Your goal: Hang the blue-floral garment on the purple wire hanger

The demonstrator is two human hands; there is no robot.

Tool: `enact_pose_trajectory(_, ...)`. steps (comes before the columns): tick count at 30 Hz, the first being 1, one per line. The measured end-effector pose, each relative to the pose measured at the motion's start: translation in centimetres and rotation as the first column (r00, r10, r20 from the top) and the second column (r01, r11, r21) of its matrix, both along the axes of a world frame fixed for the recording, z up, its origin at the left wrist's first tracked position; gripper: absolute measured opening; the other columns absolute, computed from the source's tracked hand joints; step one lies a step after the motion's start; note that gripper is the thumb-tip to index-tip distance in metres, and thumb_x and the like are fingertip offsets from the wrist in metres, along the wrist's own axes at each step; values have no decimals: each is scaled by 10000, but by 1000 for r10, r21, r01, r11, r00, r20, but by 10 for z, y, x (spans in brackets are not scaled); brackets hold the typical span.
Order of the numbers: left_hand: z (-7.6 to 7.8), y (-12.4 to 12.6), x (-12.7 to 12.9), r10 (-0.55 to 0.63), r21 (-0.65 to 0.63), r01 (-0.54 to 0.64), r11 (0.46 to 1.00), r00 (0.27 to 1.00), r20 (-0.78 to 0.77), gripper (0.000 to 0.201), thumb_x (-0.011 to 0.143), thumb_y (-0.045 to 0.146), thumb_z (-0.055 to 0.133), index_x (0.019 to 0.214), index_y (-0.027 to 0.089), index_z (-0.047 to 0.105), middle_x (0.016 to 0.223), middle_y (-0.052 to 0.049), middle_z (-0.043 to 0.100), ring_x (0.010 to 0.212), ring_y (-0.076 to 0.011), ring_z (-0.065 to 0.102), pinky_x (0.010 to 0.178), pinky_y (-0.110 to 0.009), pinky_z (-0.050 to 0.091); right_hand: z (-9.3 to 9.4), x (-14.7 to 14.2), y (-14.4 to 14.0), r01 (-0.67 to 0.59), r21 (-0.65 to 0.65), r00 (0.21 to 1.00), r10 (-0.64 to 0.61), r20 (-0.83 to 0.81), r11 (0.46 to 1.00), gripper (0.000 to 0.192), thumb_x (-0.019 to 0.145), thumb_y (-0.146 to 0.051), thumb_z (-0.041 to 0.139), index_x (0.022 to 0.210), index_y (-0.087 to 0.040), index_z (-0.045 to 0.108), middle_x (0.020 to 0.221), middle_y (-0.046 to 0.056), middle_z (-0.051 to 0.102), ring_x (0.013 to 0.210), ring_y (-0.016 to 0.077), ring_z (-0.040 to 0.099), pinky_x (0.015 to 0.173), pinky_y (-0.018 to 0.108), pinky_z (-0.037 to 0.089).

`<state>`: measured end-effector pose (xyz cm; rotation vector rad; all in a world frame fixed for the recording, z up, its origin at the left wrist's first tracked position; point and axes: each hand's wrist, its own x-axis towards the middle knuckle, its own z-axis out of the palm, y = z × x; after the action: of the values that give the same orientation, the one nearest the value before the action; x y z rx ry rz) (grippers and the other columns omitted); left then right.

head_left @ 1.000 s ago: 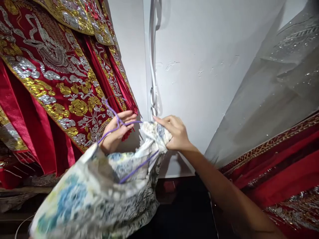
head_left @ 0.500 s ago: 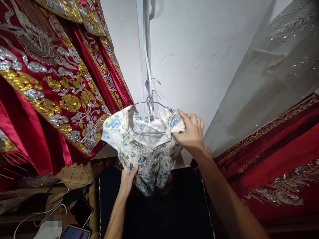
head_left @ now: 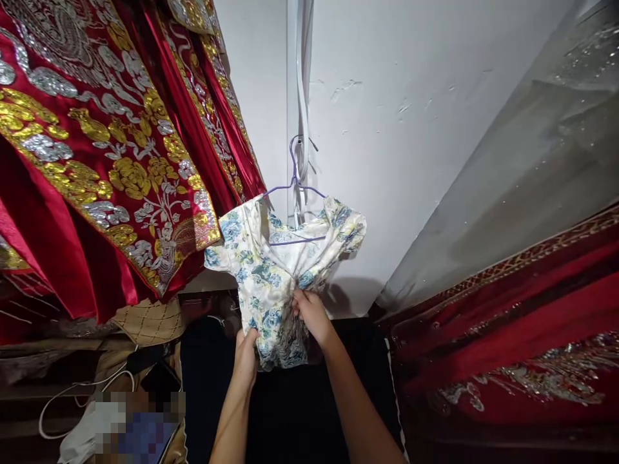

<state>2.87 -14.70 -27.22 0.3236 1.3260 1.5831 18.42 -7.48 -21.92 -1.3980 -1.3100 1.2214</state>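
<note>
A purple hanger (head_left: 296, 193) hung by its hook from a white strap (head_left: 300, 96) on the white wall (head_left: 411, 161) and carried a floral garment (head_left: 275, 277), which draped down from it. Low at the left, a dim cluttered surface (head_left: 29, 386) bore a white cable (head_left: 68, 396), a tan quilted cloth (head_left: 147, 321) and a dark phone (head_left: 157, 380).
</note>
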Motion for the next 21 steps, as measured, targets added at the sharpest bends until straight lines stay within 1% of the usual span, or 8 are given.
enact_pose_trajectory(3, -2, -2, 0, -14, -11, 14, 1000, 1000, -22, 328, 595, 272, 680, 892, 134, 665, 793, -51, 710, 829, -288, 692, 799, -423, 553, -1, -1, -1, -22, -1, 1000, 22, 1, 1000, 380, 868, -479, 540, 620, -194, 588, 572, 14, 594, 545, 166, 551, 595, 288, 401)
enact_pose_trajectory(6, -3, -5, 6, 97, 75, -84, 994, 977, -188, 499, 662, 280, 733, 1138, 168, 636, 1101, -82, 704, 1099, -312, 646, 1004, -452, 491, -6, 7, -11, -40, -1, 999, 40, -16, 999, 375, 868, -443, 517, 588, -198, 557, 534, 11, 563, 512, 156, 500, 556, 287, 369)
enact_pose_trajectory(7, -2, -7, 11, 181, 151, -140, 979, 934, -308, 598, 696, 280, 748, 1265, 201, 579, 1264, -90, 647, 1225, -309, 587, 1082, -443, 440, -7, 12, -14, -38, 2, 999, 38, -20, 999, 390, 871, -448, 509, 571, -202, 538, 516, 7, 543, 503, 151, 481, 544, 285, 356)
enact_pose_trajectory(9, 1, -10, 25, 329, 333, -157, 930, 763, -557, 704, 774, 271, 746, 1416, 262, 458, 1481, -93, 483, 1395, -290, 447, 1185, -425, 332, -5, 22, -20, -38, 25, 999, 39, -30, 999, 419, 878, -463, 512, 549, -204, 510, 496, -1, 510, 493, 139, 445, 533, 280, 332)
enact_pose_trajectory(11, 6, -8, 41, 343, 422, -13, 907, 604, -719, 612, 845, 262, 705, 1411, 271, 473, 1503, -104, 443, 1423, -284, 408, 1205, -429, 301, 1, 29, -26, -56, 42, 996, 59, -66, 998, 434, 882, -479, 529, 552, -198, 512, 496, -8, 496, 482, 122, 404, 520, 274, 304)
enact_pose_trajectory(13, 10, 0, 58, 273, 421, 168, 891, 542, -795, 439, 892, 259, 662, 1319, 256, 560, 1425, -117, 501, 1377, -286, 456, 1175, -440, 342, 5, 34, -31, -90, 26, 987, 92, -130, 996, 431, 882, -493, 548, 574, -193, 522, 517, -9, 509, 476, 110, 382, 505, 267, 286)
enact_pose_trajectory(16, 14, 24, 74, 151, 387, 300, 872, 586, -796, 369, 929, 257, 605, 1296, 244, 574, 1382, -126, 528, 1352, -285, 478, 1147, -456, 373, 6, 36, -33, -88, -13, 985, 85, -152, 996, 418, 874, -524, 545, 611, -200, 521, 542, -5, 526, 464, 110, 395, 479, 260, 297)
enact_pose_trajectory(21, 12, 53, 72, 6, 304, 314, 899, 687, -727, 438, 916, 230, 586, 1347, 245, 516, 1415, -111, 514, 1331, -263, 492, 1126, -439, 384, 2, 37, 1, -11, 21, 999, 12, -32, 1000, 430, 879, -607, 474, 764, -210, 588, 573, 12, 576, 449, 144, 450, 461, 278, 349)
